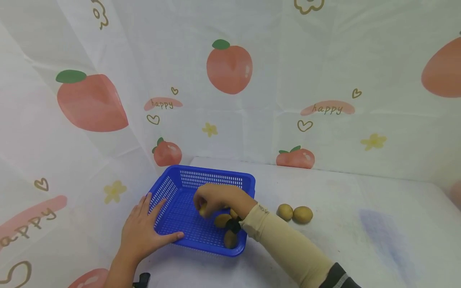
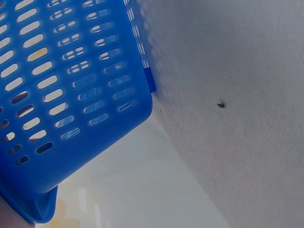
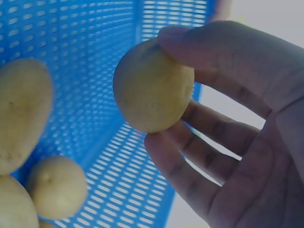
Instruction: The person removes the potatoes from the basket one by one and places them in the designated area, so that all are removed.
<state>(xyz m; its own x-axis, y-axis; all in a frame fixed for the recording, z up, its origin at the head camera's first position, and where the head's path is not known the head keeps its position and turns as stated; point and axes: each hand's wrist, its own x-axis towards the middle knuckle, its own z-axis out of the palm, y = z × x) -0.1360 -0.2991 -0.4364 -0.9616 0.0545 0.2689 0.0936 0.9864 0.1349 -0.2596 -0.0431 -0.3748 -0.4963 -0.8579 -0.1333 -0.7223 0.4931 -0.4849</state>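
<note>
A blue plastic basket (image 1: 216,171) with slotted walls stands on the table. Inside it, my right hand (image 1: 219,197) holds a round yellowish potato (image 3: 152,88) between thumb and fingertips, above the basket floor. Several other potatoes (image 1: 222,221) lie in the basket's right part, partly hidden by the right wrist. My left hand (image 1: 142,234) rests on the basket's left side with fingers spread over the rim and the thumb along the front edge. The left wrist view shows mostly the basket's outer wall (image 2: 95,147).
Two potatoes, one rounder (image 1: 285,212) and one longer (image 1: 302,215), lie side by side on the white tabletop (image 1: 335,240) right of the basket. A white cloth (image 1: 259,132) printed with fruit hangs behind and at the left. A bluish stain marks the table's right side.
</note>
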